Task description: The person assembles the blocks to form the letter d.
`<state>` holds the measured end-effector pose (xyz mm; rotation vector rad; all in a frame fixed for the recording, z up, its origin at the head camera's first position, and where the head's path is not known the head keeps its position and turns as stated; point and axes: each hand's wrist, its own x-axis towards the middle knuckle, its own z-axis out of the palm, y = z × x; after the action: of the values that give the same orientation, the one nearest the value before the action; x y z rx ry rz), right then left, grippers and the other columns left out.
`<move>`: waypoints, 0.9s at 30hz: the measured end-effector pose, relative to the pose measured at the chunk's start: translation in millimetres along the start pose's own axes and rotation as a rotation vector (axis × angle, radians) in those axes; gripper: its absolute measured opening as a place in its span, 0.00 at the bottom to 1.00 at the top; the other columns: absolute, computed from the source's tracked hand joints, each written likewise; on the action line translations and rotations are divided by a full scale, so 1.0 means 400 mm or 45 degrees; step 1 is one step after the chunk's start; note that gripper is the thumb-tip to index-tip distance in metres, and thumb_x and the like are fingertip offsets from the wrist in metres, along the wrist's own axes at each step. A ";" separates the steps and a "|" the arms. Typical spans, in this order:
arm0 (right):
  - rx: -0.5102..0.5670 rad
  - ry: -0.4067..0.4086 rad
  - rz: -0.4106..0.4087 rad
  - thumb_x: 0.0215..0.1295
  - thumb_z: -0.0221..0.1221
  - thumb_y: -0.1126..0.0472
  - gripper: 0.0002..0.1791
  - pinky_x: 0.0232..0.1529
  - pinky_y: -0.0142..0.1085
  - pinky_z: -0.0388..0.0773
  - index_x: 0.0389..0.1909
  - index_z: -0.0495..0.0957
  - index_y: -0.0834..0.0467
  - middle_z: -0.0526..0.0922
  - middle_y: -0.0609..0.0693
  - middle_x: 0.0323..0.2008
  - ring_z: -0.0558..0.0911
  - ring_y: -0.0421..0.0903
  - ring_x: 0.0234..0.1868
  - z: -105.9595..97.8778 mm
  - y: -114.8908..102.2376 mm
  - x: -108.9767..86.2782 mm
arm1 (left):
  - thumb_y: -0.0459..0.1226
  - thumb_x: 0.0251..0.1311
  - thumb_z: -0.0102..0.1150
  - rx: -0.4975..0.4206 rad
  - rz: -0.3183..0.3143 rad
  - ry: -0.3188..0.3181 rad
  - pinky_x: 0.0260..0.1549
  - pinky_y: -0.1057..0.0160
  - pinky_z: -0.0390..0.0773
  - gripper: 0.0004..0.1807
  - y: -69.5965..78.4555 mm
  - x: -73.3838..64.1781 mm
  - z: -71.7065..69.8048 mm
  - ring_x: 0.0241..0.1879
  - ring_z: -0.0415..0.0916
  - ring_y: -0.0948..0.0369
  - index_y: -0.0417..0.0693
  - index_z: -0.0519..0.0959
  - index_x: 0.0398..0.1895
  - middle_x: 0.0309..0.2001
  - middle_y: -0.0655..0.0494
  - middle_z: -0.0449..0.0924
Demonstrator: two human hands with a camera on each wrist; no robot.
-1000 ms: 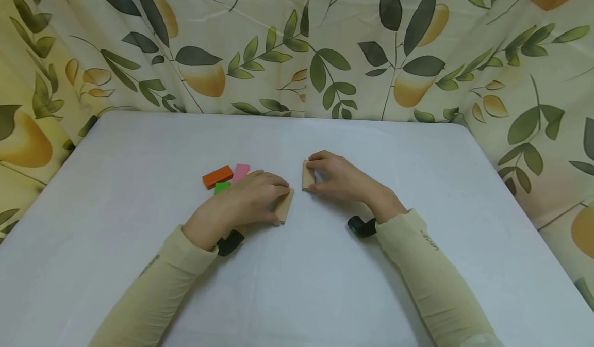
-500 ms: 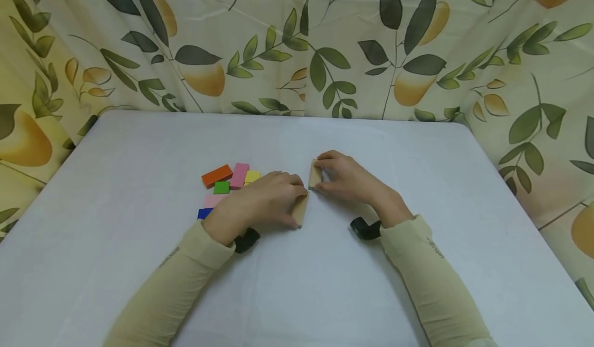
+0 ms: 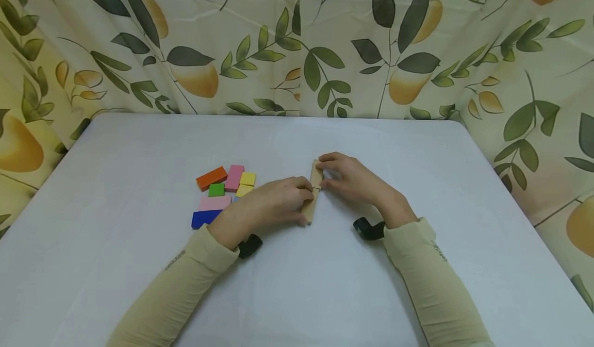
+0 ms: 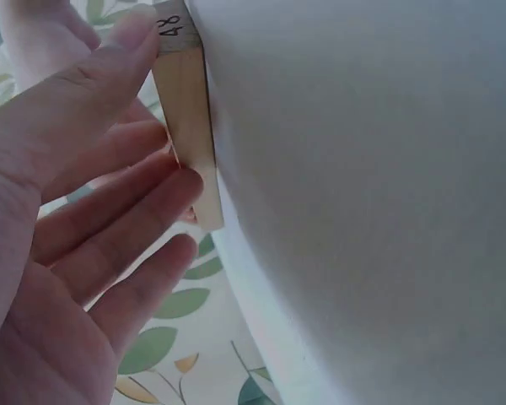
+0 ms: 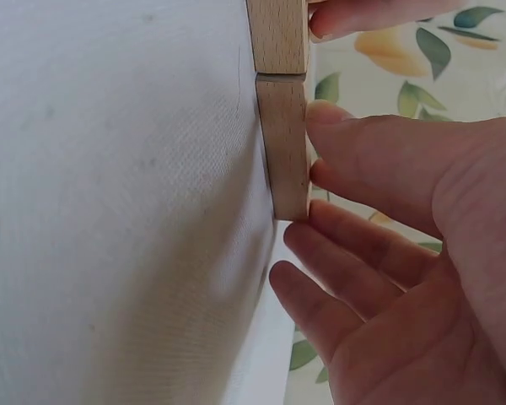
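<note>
"Head view first: where do the near block [image 3: 309,210] and the far block [image 3: 317,174] lie?"

"Around the middle of the white desk [image 3: 334,295], end to end; both are plain wood, the near block closer to the person, the far block just beyond it; the pair forms a slightly slanting line that runs away from the person."

"Do they touch?"

"They meet, or very nearly; the right wrist view shows a thin dark line between their ends, so I cannot tell whether contact is full."

"And the left hand [image 3: 276,202]?"

"Partly closed; it grips the near block from the left, thumb by the end nearest the person, fingertips toward the other end; the left wrist view shows dark marks [image 4: 170,27] on that nearest end, looking like 48."

"What about the right hand [image 3: 355,179]?"

"Partly closed too; it holds the far block from the right, thumb close to the join, fingers toward the farther end; its lower fingers spread apart in the right wrist view."

"Anything else about?"

"Coloured blocks sit grouped to the left: an orange block [image 3: 212,178], a green block [image 3: 216,189], a pink block [image 3: 234,178], two yellow blocks [image 3: 248,179], a pale pink block [image 3: 215,203] and a dark blue block [image 3: 206,218]; the left hand hides part of the group; behind the desk hangs a cloth [image 3: 348,43] printed with leaves and fruit."
</note>
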<state>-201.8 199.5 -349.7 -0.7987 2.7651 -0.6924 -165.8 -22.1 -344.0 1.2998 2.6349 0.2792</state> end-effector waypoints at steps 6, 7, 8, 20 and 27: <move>-0.007 0.017 0.010 0.69 0.60 0.62 0.23 0.71 0.53 0.63 0.63 0.74 0.64 0.70 0.60 0.68 0.68 0.58 0.71 -0.007 0.010 -0.001 | 0.51 0.59 0.68 0.020 -0.024 0.038 0.59 0.63 0.77 0.30 0.012 0.010 0.003 0.59 0.75 0.57 0.41 0.79 0.58 0.62 0.48 0.74; -0.008 0.015 0.004 0.69 0.60 0.63 0.23 0.71 0.54 0.63 0.63 0.74 0.65 0.70 0.60 0.68 0.68 0.58 0.71 -0.008 0.011 -0.001 | 0.51 0.58 0.68 0.026 -0.040 0.038 0.59 0.63 0.77 0.32 0.014 0.010 0.003 0.60 0.75 0.57 0.40 0.78 0.60 0.63 0.48 0.74; -0.005 0.010 0.003 0.69 0.59 0.63 0.23 0.71 0.54 0.63 0.63 0.74 0.65 0.70 0.60 0.68 0.67 0.58 0.71 -0.009 0.012 -0.001 | 0.52 0.58 0.68 0.033 -0.058 0.034 0.60 0.63 0.76 0.34 0.014 0.011 0.004 0.61 0.74 0.57 0.40 0.77 0.61 0.64 0.48 0.73; 0.024 -0.037 0.011 0.70 0.58 0.64 0.26 0.73 0.54 0.60 0.66 0.70 0.67 0.66 0.60 0.72 0.63 0.58 0.74 -0.014 0.021 -0.011 | 0.56 0.54 0.70 0.118 -0.134 0.027 0.65 0.57 0.72 0.41 0.023 0.043 0.008 0.65 0.73 0.54 0.41 0.73 0.66 0.68 0.48 0.71; 0.036 -0.096 0.035 0.70 0.57 0.63 0.30 0.74 0.53 0.57 0.70 0.63 0.69 0.59 0.59 0.76 0.58 0.58 0.77 -0.019 0.031 -0.013 | 0.56 0.52 0.71 0.111 -0.206 0.078 0.65 0.54 0.71 0.39 0.032 0.078 0.006 0.65 0.72 0.52 0.42 0.77 0.62 0.68 0.47 0.71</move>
<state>-205.4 214.4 -348.8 -0.7632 2.6877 -0.6802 -174.0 10.5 -345.6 1.1099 2.8131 0.1850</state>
